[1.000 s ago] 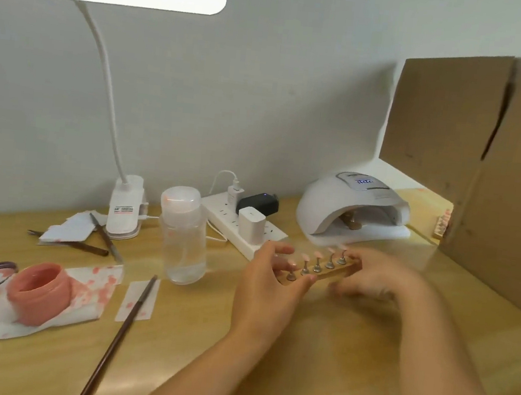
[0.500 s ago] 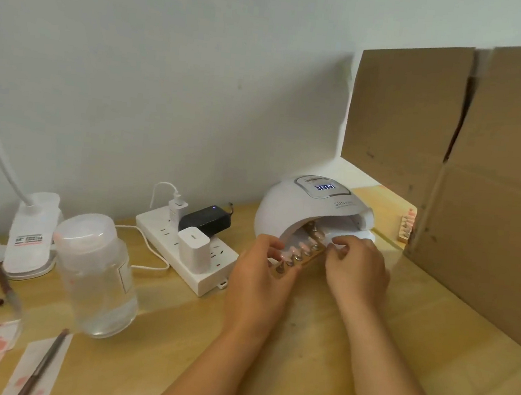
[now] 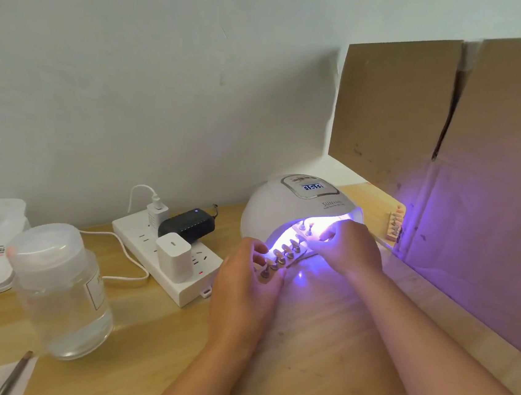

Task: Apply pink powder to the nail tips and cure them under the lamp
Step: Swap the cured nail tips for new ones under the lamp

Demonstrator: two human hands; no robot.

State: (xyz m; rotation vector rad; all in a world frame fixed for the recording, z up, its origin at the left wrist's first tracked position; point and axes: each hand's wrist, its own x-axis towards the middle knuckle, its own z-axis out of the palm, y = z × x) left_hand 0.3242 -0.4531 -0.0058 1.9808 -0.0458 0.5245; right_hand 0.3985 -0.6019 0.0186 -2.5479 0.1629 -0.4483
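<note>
A wooden strip of nail tips on metal stands lies half inside the mouth of the white curing lamp, which glows violet. My left hand pinches the strip's near end outside the lamp. My right hand holds the far end at the lamp's opening, its fingertips lit by the glow. A second strip of stands shows deeper inside the lamp. The pink powder jar is out of view.
A white power strip with plugs sits left of the lamp. A clear bottle stands front left, a brush near the bottom edge. A cardboard wall rises at right, with another nail strip beside it.
Both hands have carried the strip from the middle of the table into the lamp's mouth. The lamp has lit up violet. The view has shifted right.
</note>
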